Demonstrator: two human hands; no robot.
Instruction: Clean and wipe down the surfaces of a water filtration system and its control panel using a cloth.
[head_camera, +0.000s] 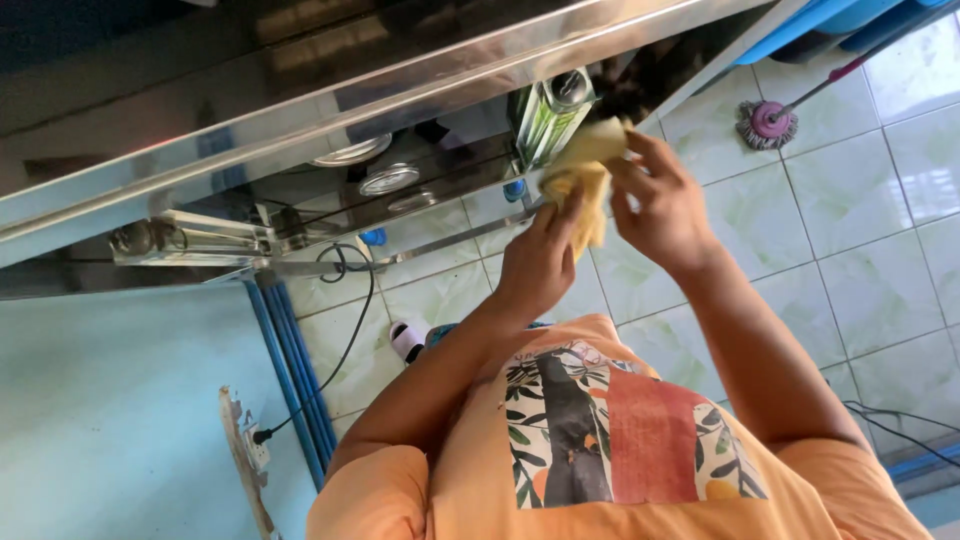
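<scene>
Both sets of fingers are closing on the yellow cloth (585, 180), the left hand (540, 262) pinching its lower fold from seven o'clock, the right hand (662, 205) gripping it from three o'clock, just beside the glass flow tube (548, 122) at eleven o'clock on the steel cabinet (300, 110).

Yellow cloth (585, 185), pale green marbled floor tiles (850, 230), orange shirt (620, 450) with leaf-patterned print.

You are in a tiled utility or wash room — pale green floor tiles (850, 200), a mop (766, 123), blue pipes (295, 370) up the wall, and a steel cabinet (330, 110) with gauges (388, 179).
</scene>
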